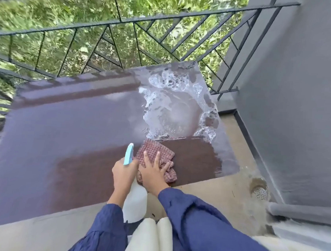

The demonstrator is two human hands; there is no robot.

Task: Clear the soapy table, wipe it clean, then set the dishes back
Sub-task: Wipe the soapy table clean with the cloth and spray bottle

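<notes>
At centre frame the right hand (153, 170), its grip spread flat, presses a checked cloth (156, 149) on the bench (65, 130), soap foam (173, 106) just above-right; the left hand (123, 173) clasps a spray bottle (134, 201).

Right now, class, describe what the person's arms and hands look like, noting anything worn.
Both the left sleeve and right sleeve are long, loose and dark blue, of crinkled cloth, ending at the wrists. The left hand and right hand are bare: no gloves.
</notes>
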